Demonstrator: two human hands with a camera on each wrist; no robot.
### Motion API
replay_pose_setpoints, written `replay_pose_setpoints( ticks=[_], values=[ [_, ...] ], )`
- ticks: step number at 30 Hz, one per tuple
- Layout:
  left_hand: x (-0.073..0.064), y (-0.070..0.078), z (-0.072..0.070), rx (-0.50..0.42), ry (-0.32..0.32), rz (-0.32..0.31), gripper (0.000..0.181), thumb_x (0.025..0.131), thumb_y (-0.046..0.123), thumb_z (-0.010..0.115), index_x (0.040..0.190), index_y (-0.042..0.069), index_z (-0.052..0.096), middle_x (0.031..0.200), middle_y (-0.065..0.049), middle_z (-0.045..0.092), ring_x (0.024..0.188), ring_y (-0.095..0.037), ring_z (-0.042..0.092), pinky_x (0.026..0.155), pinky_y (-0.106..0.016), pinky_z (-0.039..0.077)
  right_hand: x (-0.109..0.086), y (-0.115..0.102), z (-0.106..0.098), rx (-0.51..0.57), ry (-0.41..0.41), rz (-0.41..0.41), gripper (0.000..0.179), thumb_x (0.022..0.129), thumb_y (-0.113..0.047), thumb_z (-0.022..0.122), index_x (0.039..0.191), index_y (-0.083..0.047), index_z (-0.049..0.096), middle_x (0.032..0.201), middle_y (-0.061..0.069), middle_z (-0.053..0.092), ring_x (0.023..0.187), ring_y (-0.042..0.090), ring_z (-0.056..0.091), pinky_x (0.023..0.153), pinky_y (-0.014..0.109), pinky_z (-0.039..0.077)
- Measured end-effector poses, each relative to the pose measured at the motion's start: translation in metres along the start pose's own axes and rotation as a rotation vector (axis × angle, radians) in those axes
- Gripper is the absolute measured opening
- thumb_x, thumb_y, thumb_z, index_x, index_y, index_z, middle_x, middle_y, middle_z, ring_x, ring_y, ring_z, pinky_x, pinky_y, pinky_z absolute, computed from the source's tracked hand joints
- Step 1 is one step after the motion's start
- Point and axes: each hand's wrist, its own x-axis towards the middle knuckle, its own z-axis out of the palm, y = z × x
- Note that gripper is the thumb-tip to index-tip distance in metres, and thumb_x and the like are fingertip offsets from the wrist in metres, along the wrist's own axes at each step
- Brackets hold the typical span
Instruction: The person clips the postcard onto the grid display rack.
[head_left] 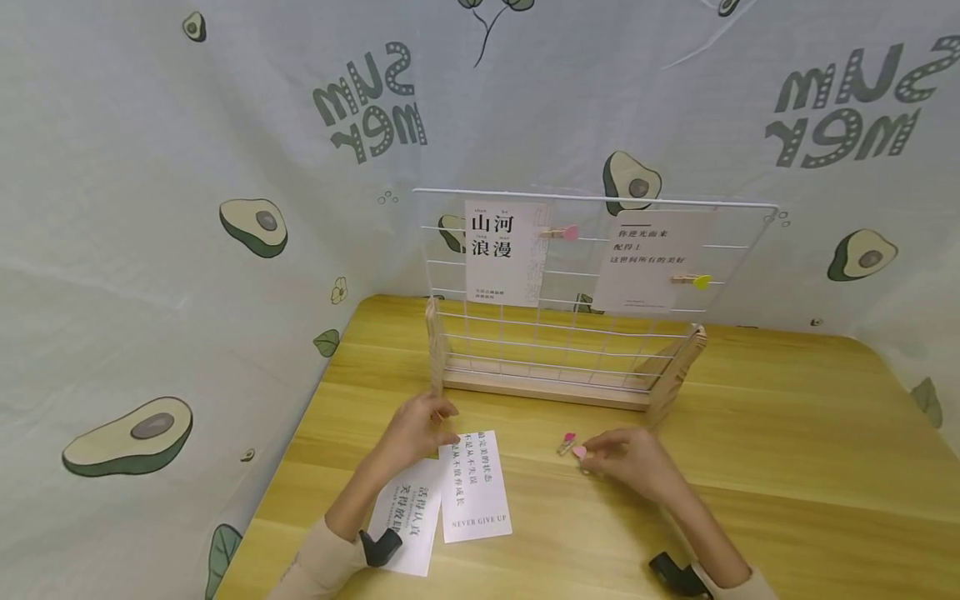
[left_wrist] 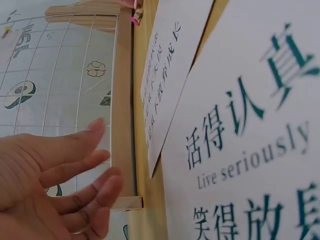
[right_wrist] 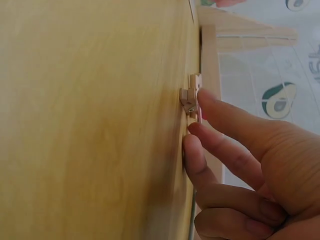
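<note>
My right hand [head_left: 633, 460] is low over the table, thumb and forefinger pinching a small wooden clothespin [right_wrist: 188, 100] with a light pink heart. Just beside it lies a second clothespin [head_left: 566, 444] with a darker pink heart. My left hand [head_left: 414, 429] holds nothing; its fingers are loosely bent near the rack's left foot, above the top edges of two printed cards. One card [head_left: 477, 500] reads "NEVER GIVE UP" and overlaps the other card [left_wrist: 240, 125], marked "Live seriously", which is partly hidden by my left forearm in the head view.
Behind the hands stands a white wire grid rack [head_left: 562, 354] on a wooden base [head_left: 540, 392]. Two cards hang on it, one by a pink-heart clothespin [head_left: 562, 233], the other by a yellow-heart clothespin [head_left: 693, 282]. An avocado-print cloth [head_left: 255, 125] surrounds the wooden table [head_left: 810, 442].
</note>
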Motion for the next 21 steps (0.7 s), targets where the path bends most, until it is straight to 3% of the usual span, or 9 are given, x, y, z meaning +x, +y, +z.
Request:
replay_pose_setpoints(
  ticks=[3,9,21],
  values=[
    [0.0,-0.004,0.005,0.047,-0.036,-0.027,0.038,0.074,0.006,0.091,0.107,0.003,0.073,0.104,-0.008,0.066,0.095,-0.023,0.063,0.083,-0.037,0.054,-0.001,-0.001,0.002,0.018,-0.002,0.005,0.024,0.083,-0.025,0.087,0.1,-0.01,0.081,0.083,-0.005,0.075,0.077,0.001,0.06,0.071,0.021,0.051],
    [-0.002,-0.007,0.012,0.091,-0.065,-0.052,0.049,0.066,0.011,0.097,0.107,0.003,0.07,0.107,-0.009,0.065,0.1,-0.024,0.061,0.089,-0.042,0.053,-0.001,-0.002,0.002,0.009,-0.019,-0.037,0.022,0.084,-0.022,0.087,0.102,-0.011,0.081,0.086,-0.005,0.076,0.079,0.001,0.061,0.076,0.023,0.053],
    [-0.006,-0.008,0.01,0.138,-0.093,-0.051,0.061,0.057,0.015,0.102,0.107,0.006,0.068,0.105,-0.006,0.062,0.1,-0.024,0.056,0.091,-0.042,0.043,0.0,0.002,-0.001,0.047,-0.075,-0.097,0.026,0.086,-0.017,0.084,0.109,-0.006,0.079,0.078,-0.006,0.07,0.073,-0.001,0.054,0.068,0.021,0.046]
  ],
)
